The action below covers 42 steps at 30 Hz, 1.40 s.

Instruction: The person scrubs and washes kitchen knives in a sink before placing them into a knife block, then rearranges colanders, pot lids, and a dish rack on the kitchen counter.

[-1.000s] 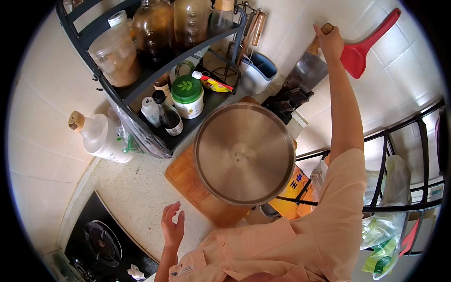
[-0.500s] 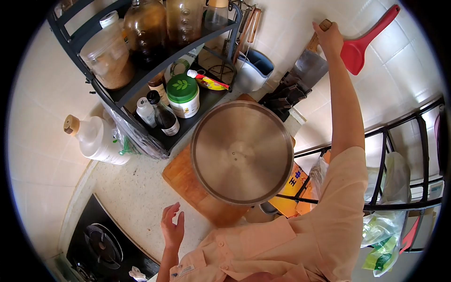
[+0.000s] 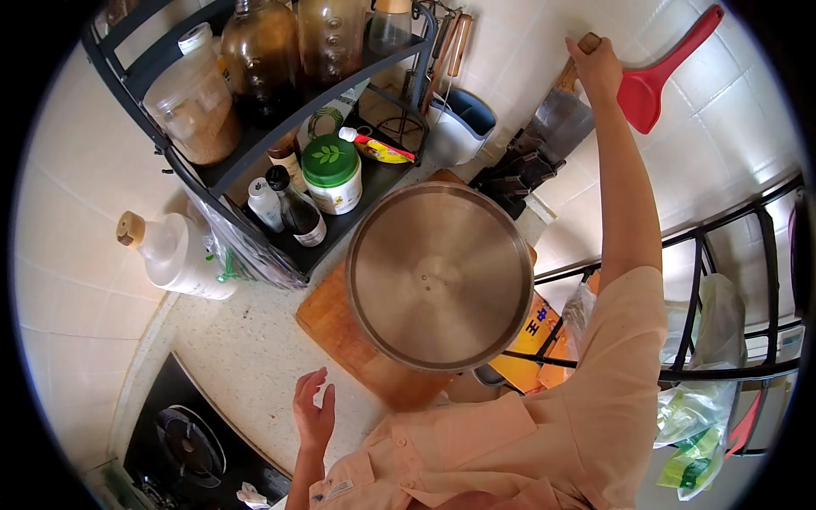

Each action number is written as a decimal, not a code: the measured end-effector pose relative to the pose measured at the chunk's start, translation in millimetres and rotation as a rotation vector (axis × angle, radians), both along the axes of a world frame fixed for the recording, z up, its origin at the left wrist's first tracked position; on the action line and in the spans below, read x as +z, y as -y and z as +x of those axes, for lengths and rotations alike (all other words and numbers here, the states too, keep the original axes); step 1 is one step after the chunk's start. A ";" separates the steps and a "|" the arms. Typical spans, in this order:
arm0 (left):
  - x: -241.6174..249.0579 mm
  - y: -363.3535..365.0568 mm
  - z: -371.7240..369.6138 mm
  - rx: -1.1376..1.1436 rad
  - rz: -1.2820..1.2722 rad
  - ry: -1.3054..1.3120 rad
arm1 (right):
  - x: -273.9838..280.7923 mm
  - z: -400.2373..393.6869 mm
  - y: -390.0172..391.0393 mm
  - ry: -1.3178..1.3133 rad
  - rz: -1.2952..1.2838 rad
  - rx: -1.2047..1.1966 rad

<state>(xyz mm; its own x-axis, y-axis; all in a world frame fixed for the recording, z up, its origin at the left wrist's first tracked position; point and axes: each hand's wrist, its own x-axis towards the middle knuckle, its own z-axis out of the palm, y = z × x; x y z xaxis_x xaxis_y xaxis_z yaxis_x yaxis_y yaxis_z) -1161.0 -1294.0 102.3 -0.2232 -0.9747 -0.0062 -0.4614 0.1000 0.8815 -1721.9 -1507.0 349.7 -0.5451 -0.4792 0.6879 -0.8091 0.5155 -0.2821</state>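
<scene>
Because the cleaver handle (image 3: 567,77) rises above the knife block (image 3: 518,176), our right hand (image 3: 602,71) clamps it; our left hand (image 3: 314,421) hangs, grip apart.

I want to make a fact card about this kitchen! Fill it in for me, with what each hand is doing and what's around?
Right hand: the right hand grips the handle of a cleaver
Cleaver blade: at the black knife holder
Left hand: the left hand is open, holding nothing
Middle: big round metal pan on a wooden board
By the wall: red spatula
Shelf: green-lidded tub, dark bottle, jars
Corner: black stove
Inside the knife holder: too hidden to tell
</scene>
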 end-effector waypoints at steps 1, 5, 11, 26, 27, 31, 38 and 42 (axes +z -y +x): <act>-0.1 -0.3 0.2 0.003 0.001 0.003 | -0.3 2.2 -1.1 0.003 -0.001 0.004; -3.0 -1.9 0.6 -0.001 -0.005 0.021 | -2.4 -4.9 -1.2 0.026 -0.014 0.005; -2.0 -2.9 -0.3 -0.002 0.009 0.014 | 1.0 -1.2 -1.4 0.060 -0.063 0.019; 0.7 -6.4 -2.6 -0.024 0.010 0.028 | -4.5 -7.2 -12.9 0.077 -0.107 -0.006; 1.1 -6.5 -2.9 -0.027 0.009 0.029 | -3.4 -2.6 -14.5 0.075 -0.119 -0.003; 1.3 -7.1 -1.9 -0.034 -0.001 0.023 | 2.0 -7.6 -11.6 -0.037 -0.197 0.005; 5.0 -12.0 -0.7 -0.040 -0.007 0.016 | 51.8 39.0 -20.4 -0.063 -0.380 0.095; 8.0 -11.7 0.4 -0.063 -0.024 0.019 | 77.4 53.2 -29.0 -0.117 -0.468 0.151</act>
<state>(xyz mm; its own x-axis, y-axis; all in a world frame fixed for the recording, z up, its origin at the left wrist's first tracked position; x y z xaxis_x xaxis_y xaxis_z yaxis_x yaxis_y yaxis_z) -1160.6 -1282.3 110.3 -0.2846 -0.9586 0.0124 -0.4699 0.1508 0.8697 -1668.7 -1478.0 427.1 -0.4002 -0.1722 0.9001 -0.9047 0.2307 -0.3581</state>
